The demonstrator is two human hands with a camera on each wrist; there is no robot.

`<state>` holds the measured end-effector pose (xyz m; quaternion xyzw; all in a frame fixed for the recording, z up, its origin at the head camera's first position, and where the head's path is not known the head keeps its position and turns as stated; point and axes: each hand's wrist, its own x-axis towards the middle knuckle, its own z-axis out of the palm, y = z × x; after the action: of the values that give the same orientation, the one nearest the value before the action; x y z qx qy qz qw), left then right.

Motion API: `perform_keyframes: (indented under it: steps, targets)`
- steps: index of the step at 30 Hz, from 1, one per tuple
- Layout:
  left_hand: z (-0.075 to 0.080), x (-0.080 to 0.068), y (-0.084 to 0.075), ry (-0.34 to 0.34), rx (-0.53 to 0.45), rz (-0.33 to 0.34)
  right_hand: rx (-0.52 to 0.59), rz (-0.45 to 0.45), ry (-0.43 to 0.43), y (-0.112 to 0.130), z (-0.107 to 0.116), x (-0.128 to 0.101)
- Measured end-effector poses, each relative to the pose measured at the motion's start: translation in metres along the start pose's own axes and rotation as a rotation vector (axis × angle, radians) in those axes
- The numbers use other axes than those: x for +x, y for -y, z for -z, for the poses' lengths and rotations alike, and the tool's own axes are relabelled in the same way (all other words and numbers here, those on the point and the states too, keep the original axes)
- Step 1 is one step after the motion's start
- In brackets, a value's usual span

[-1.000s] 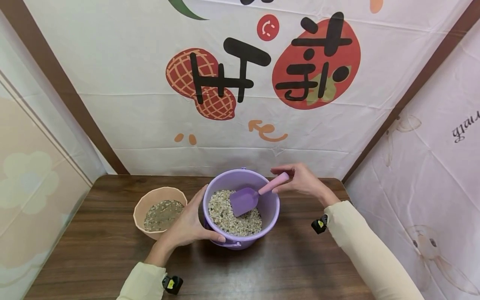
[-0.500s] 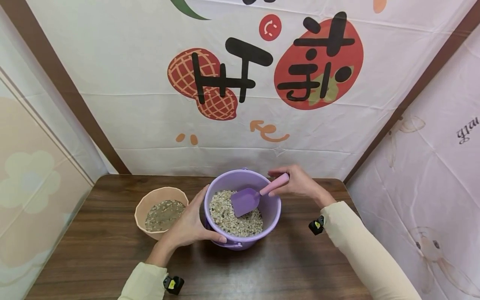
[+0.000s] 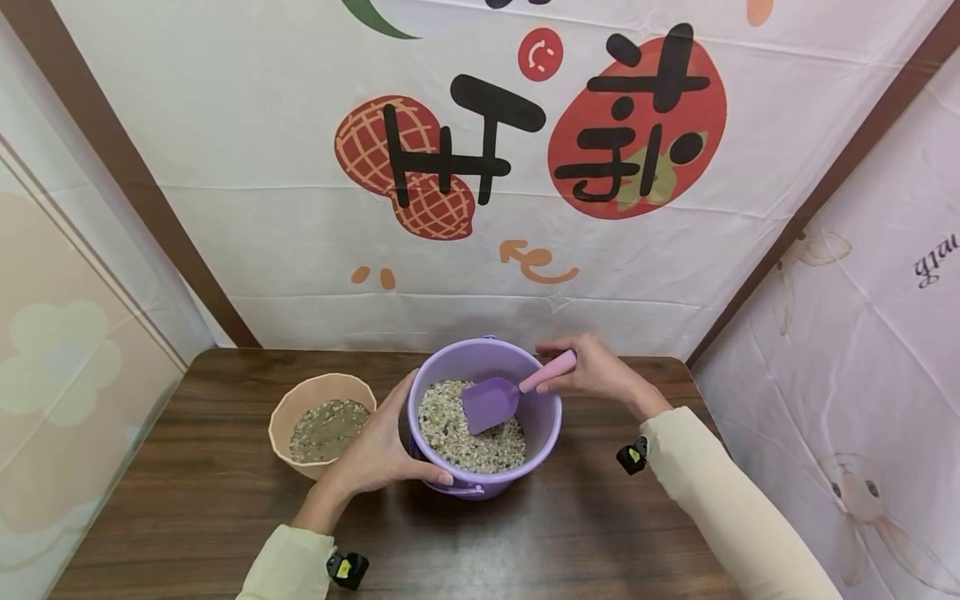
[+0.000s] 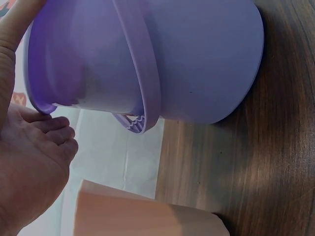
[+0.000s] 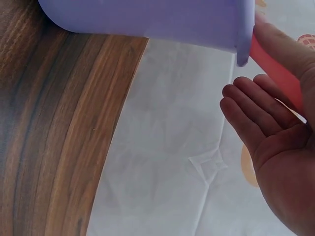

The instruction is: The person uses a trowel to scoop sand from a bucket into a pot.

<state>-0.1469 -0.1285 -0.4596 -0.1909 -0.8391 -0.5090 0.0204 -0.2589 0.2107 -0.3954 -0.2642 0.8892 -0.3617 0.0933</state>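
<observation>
the scoop (image 3: 498, 395) rests in the grain-filled bucket (image 3: 545, 411); right hand (image 3: 592, 369) pinches its pink handle, left hand (image 3: 378, 446) clasps the bucket's side. light, stiff plastic; likely best held mid-handle.

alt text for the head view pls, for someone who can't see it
A person's left hand holds the side of a purple bucket of pale grain on a wooden table, while the right hand pinches the pink handle of a purple scoop resting in it. A beige bowl of similar grain sits to the bucket's left.
</observation>
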Motion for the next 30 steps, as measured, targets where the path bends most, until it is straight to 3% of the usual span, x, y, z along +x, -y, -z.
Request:
perform_keyframes:
  steps: [12,24,30]
  targets:
    - [-0.001,-0.001,0.001,-0.003,-0.012,0.011,-0.229,0.234,-0.084,0.016,-0.007,-0.012]
    - [0.0,-0.001,0.001,-0.003,-0.003,0.012,-0.182,0.234,-0.088,0.028,-0.012,-0.02]
    - [0.0,-0.001,0.002,-0.005,-0.002,0.007,-0.109,0.123,-0.113,0.031,-0.01,-0.023]
